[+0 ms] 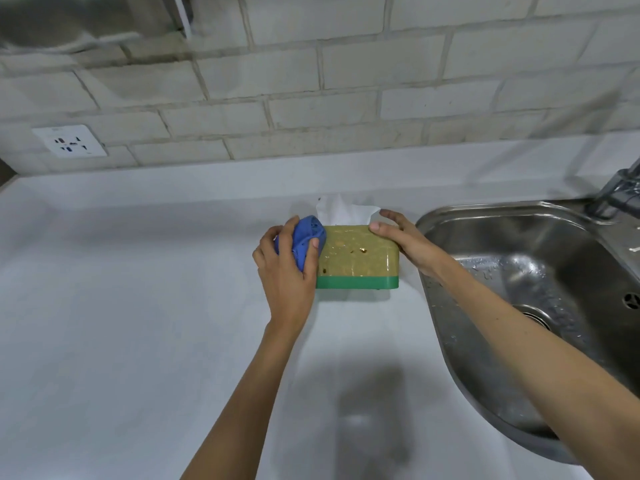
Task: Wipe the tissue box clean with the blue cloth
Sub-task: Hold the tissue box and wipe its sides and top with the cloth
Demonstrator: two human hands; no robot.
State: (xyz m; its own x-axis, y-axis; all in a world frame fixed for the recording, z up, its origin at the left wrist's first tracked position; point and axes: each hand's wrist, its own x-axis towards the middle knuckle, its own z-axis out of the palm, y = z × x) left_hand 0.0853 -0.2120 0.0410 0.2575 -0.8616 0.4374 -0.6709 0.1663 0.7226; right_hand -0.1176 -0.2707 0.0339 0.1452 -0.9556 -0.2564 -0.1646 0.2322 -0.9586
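The tissue box [360, 259] stands on the white counter, olive-yellow with a green base band and a white tissue [341, 211] sticking up from its top. Brown spots mark its near face. My left hand [285, 268] is closed around the bunched blue cloth [306, 239] and presses it against the box's left end. My right hand [401, 239] rests on the box's upper right corner, thumb on the near face and fingers over the top.
A steel sink [519, 306] with water drops lies right of the box, its tap [620, 188] at the far right. A wall socket [69, 142] sits on the tiled wall at left. The white counter [138, 306] stretches left and toward me.
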